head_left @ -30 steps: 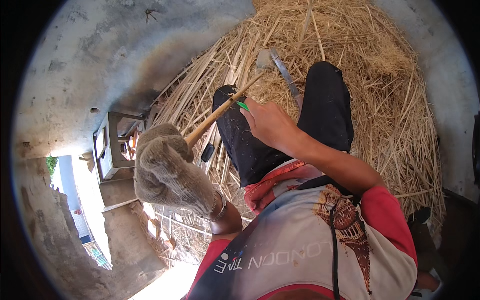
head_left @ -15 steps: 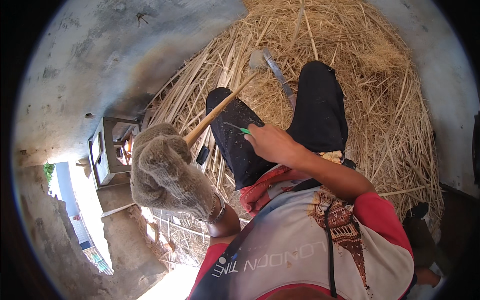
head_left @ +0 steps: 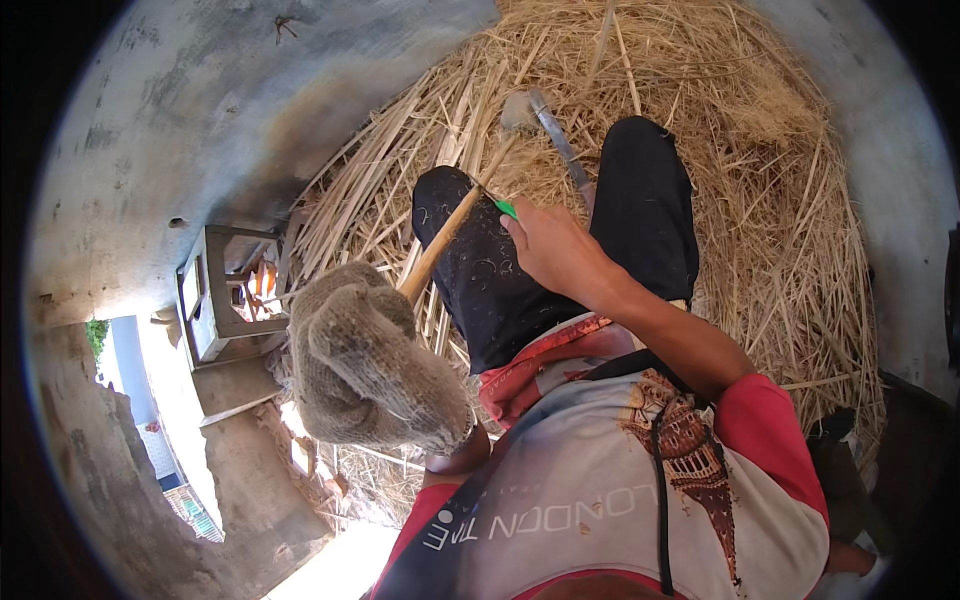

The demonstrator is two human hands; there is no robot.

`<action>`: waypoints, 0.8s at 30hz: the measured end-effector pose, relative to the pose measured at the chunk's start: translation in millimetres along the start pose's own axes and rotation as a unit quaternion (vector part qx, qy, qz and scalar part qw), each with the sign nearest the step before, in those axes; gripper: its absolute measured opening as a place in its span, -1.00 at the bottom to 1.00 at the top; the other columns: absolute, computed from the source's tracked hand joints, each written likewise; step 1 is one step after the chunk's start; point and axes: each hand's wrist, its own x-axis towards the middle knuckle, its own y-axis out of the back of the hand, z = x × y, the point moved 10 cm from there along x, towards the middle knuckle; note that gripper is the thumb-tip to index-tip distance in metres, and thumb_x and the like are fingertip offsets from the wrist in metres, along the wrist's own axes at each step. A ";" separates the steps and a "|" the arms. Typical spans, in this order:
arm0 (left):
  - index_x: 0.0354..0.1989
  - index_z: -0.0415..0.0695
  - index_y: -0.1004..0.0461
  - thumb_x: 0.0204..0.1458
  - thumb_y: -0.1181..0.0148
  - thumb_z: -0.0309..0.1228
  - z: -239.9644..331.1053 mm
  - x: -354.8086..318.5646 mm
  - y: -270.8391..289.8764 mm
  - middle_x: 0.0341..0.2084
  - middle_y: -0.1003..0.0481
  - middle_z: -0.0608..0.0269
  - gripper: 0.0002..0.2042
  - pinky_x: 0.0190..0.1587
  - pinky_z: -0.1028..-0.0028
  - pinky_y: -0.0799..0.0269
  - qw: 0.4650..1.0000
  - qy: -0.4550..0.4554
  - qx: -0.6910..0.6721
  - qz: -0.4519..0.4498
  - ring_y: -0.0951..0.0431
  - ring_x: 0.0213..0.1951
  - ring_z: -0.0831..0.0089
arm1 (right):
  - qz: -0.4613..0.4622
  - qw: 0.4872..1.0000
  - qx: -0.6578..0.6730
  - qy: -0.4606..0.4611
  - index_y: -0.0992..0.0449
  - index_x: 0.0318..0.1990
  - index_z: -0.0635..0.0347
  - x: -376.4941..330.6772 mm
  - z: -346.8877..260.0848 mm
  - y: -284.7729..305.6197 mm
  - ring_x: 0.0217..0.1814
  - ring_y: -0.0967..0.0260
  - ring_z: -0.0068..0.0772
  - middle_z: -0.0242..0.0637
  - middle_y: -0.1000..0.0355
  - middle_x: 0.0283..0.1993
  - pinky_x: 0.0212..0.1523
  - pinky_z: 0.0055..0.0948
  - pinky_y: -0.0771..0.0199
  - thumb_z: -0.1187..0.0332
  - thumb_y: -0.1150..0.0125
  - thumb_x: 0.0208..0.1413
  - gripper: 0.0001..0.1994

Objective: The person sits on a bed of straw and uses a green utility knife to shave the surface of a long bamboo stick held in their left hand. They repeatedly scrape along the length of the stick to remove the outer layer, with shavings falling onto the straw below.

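A coarse grey-brown knitted cloth (head_left: 345, 385) is wrapped over my left hand (head_left: 375, 340), hiding its fingers. From the cloth's top a pale, tapering wooden stick (head_left: 447, 232) slants up across my left thigh, gripped at its thick end. My right hand (head_left: 560, 250) is closed on a small green-handled knife (head_left: 506, 208). Its thin dark blade lies against the stick, toward the narrow tip and just over my left knee. Small shavings cling to my dark trousers (head_left: 485, 275).
Straw and dry stalks (head_left: 760, 200) cover the floor around my legs. Beyond my knees lie a long flat metal blade (head_left: 562, 148) and a grey stone (head_left: 518, 112). A wooden frame box (head_left: 215, 315) stands by the left wall (head_left: 200, 130); a bright opening is below it.
My right hand has moved up and slightly right, bringing the knife from below the stick onto it. My left hand has shifted right and toward me with the stick.
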 end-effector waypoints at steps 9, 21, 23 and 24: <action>-0.46 -0.26 -0.57 0.20 -0.18 0.01 -20.4 16.2 11.6 -0.63 -0.51 0.19 -0.51 -0.73 0.61 -0.29 0.999 0.037 -0.028 0.023 -0.46 -0.70 0.52 | 0.001 0.997 0.032 0.069 -0.38 -0.23 0.29 0.0 -49.6 -2.5 -0.45 -0.41 0.33 0.18 -0.40 -0.56 -0.45 0.12 -0.37 0.32 -0.08 0.30 -0.81; -0.58 -0.20 -0.53 0.22 -0.23 -0.23 -17.9 20.1 3.3 -0.68 -0.47 0.27 -0.64 -0.74 0.70 -0.14 0.984 -0.033 -0.157 -0.072 -0.37 -0.70 0.66 | -0.045 0.998 0.034 0.014 -0.30 -0.15 0.31 -11.2 3.9 1.1 -0.39 -0.46 0.34 0.17 -0.45 -0.52 -0.31 0.19 -0.42 0.25 0.00 0.34 -0.76; -0.58 -0.21 -0.53 0.23 -0.23 -0.23 -14.2 15.4 3.0 -0.69 -0.47 0.27 -0.63 -0.72 0.70 -0.15 0.980 -0.085 -0.148 -0.097 -0.37 -0.70 0.65 | -0.007 0.996 0.032 0.077 -0.28 -0.17 0.29 -20.6 -42.7 12.9 -0.42 -0.45 0.31 0.14 -0.43 -0.56 -0.34 0.20 -0.42 0.25 0.02 0.35 -0.76; -0.58 -0.21 -0.53 0.23 -0.22 -0.22 -12.3 12.9 2.1 -0.69 -0.46 0.27 -0.62 -0.71 0.69 -0.16 0.977 -0.111 -0.146 -0.110 -0.37 -0.70 0.65 | 0.013 0.994 0.029 0.109 -0.28 -0.19 0.28 -25.6 -62.2 17.0 -0.44 -0.45 0.30 0.13 -0.43 -0.57 -0.35 0.20 -0.43 0.25 0.03 0.36 -0.76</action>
